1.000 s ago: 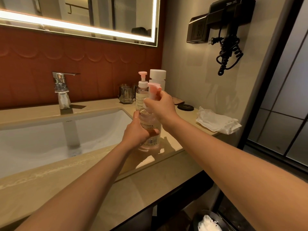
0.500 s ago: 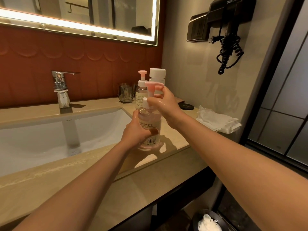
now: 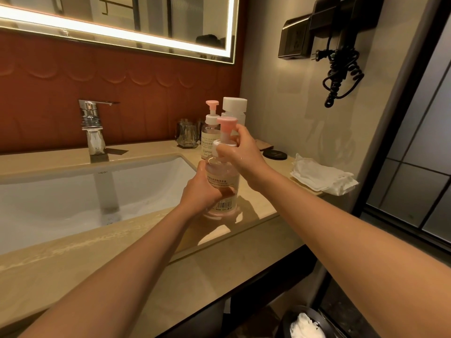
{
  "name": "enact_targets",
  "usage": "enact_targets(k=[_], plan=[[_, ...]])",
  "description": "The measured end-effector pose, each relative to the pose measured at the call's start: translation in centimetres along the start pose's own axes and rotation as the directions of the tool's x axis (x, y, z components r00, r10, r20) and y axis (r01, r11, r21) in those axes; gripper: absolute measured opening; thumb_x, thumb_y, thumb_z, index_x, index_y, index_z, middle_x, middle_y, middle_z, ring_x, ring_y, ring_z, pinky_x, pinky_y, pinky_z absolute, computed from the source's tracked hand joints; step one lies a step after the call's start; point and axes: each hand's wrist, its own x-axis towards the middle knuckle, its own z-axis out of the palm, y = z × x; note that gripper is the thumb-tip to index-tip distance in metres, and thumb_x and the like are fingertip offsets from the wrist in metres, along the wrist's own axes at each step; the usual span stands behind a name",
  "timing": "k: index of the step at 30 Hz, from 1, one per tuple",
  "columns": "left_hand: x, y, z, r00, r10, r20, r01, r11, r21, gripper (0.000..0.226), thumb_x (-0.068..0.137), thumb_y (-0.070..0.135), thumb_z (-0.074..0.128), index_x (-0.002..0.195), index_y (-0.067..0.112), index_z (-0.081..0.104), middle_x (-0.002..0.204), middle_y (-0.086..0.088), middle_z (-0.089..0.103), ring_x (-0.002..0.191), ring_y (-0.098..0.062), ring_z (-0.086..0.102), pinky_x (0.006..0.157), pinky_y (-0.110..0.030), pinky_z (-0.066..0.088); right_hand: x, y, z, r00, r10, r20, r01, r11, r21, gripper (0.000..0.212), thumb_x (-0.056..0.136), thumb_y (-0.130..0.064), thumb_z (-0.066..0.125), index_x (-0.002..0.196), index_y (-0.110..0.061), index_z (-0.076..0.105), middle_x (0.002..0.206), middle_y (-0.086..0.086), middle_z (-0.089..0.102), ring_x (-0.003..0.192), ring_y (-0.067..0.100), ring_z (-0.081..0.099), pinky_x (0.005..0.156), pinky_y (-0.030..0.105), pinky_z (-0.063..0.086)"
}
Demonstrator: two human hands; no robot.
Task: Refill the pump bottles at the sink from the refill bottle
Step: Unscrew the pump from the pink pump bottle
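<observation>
A clear pump bottle (image 3: 223,178) with pale pink liquid stands on the beige counter (image 3: 253,206) right of the sink. My left hand (image 3: 199,191) grips its body from the left. My right hand (image 3: 240,152) pinches the white collar under the bottle's pink pump head (image 3: 227,121). Behind it stands a second pump bottle (image 3: 209,132) with a pink head. The white-capped refill bottle (image 3: 234,108) stands upright at the back, next to the wall.
The white sink basin (image 3: 73,198) and chrome faucet (image 3: 92,125) lie to the left. Glass tumblers (image 3: 186,135), a black round coaster (image 3: 275,154) and a folded white cloth (image 3: 322,176) sit on the counter. A hair dryer (image 3: 341,45) hangs on the right wall. A bin (image 3: 305,325) stands below.
My right hand slid from over the pump head down to the collar, and the pink pump head now shows fully. The bottle and my left hand stayed in place.
</observation>
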Motion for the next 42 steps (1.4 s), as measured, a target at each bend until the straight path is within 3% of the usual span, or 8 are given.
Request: enact_targets(k=[5, 10, 19, 23, 30, 37, 40, 42], plan=[[0.0, -0.1, 0.0, 1.000, 0.006, -0.001, -0.006, 1.000, -0.001, 0.084, 0.067, 0.027, 0.082, 0.132, 0.026, 0.029, 0.127, -0.001, 0.055, 0.113, -0.024, 0.056, 0.093, -0.043, 0.049, 0.6, 0.5, 0.9, 0.981, 0.023, -0.191, -0.057, 0.983, -0.175, 0.072, 0.073, -0.045, 0.074, 0.130, -0.019, 0.038, 0.133, 0.005, 0.037, 0.123, 0.024, 0.043, 0.101, 0.048, 0.041], [0.1, -0.2, 0.1, 1.000, 0.004, 0.002, -0.004, 1.000, 0.004, 0.079, 0.068, 0.027, 0.081, 0.130, 0.026, 0.031, 0.127, -0.001, 0.055, 0.114, -0.023, 0.056, 0.093, -0.041, 0.048, 0.6, 0.5, 0.7, 0.977, -0.004, -0.211, -0.034, 0.984, -0.176, 0.058, 0.075, -0.029, 0.074, 0.121, -0.018, 0.040, 0.126, 0.004, 0.042, 0.115, 0.022, 0.046, 0.097, 0.044, 0.046], [-0.1, -0.2, -0.2, 0.999, 0.020, 0.025, -0.019, 1.000, -0.016, 0.078, 0.070, 0.029, 0.080, 0.130, 0.025, 0.031, 0.128, -0.002, 0.054, 0.113, -0.023, 0.055, 0.091, -0.038, 0.048, -0.3, 0.1, -0.6, 0.999, -0.037, -0.034, 0.038, 0.999, 0.033, 0.058, 0.088, -0.020, 0.062, 0.138, -0.018, 0.034, 0.137, 0.007, 0.045, 0.121, 0.021, 0.047, 0.086, 0.031, 0.040], [0.1, -0.4, -0.1, 1.000, 0.011, 0.018, -0.010, 1.000, -0.004, 0.078, 0.069, 0.025, 0.081, 0.129, 0.025, 0.031, 0.128, -0.002, 0.054, 0.115, -0.023, 0.054, 0.094, -0.042, 0.048, 0.0, 0.1, -0.1, 0.996, -0.012, -0.087, 0.000, 0.991, -0.133, 0.069, 0.078, -0.035, 0.073, 0.134, -0.017, 0.037, 0.136, 0.005, 0.045, 0.120, 0.022, 0.048, 0.092, 0.035, 0.046], [0.2, -0.6, 0.0, 1.000, 0.019, 0.018, -0.019, 1.000, -0.003, 0.080, 0.069, 0.024, 0.081, 0.131, 0.027, 0.029, 0.127, -0.001, 0.054, 0.115, -0.022, 0.055, 0.094, -0.043, 0.048, 0.1, 0.6, 0.3, 0.996, -0.029, -0.082, 0.010, 0.973, -0.230, 0.061, 0.079, -0.027, 0.072, 0.132, -0.017, 0.043, 0.134, 0.002, 0.052, 0.121, 0.022, 0.051, 0.096, 0.040, 0.045], [-0.2, -0.4, -0.3, 0.998, 0.046, 0.043, -0.044, 0.998, -0.043, 0.079, 0.063, 0.030, 0.083, 0.125, 0.030, 0.033, 0.119, 0.002, 0.059, 0.105, -0.018, 0.059, 0.090, -0.039, 0.051, 1.1, -1.6, -1.3, 0.978, -0.048, -0.203, 0.060, 0.997, 0.055, 0.048, 0.083, -0.025, 0.068, 0.125, -0.012, 0.049, 0.118, 0.003, 0.059, 0.106, 0.018, 0.058, 0.090, 0.039, 0.051], [0.2, -0.1, -0.1, 0.998, 0.048, 0.044, -0.047, 0.998, -0.043, 0.075, 0.064, 0.029, 0.083, 0.122, 0.029, 0.035, 0.116, 0.002, 0.061, 0.103, -0.018, 0.060, 0.088, -0.036, 0.050, 1.7, -2.4, -3.4, 0.940, -0.045, -0.339, 0.099, 0.985, 0.144, 0.041, 0.088, -0.029, 0.062, 0.123, -0.013, 0.049, 0.109, 0.001, 0.059, 0.092, 0.012, 0.061, 0.072, 0.026, 0.056], [0.7, -0.1, 0.0, 0.997, 0.050, 0.065, -0.048, 0.998, -0.030, 0.073, 0.065, 0.029, 0.082, 0.121, 0.029, 0.035, 0.117, 0.003, 0.060, 0.106, -0.018, 0.059, 0.089, -0.036, 0.050, 2.1, -2.4, -5.0, 0.872, -0.034, -0.489, 0.129, 0.978, 0.163, 0.042, 0.090, -0.034, 0.058, 0.125, -0.014, 0.047, 0.105, 0.000, 0.060, 0.090, 0.012, 0.062, 0.075, 0.029, 0.057]])
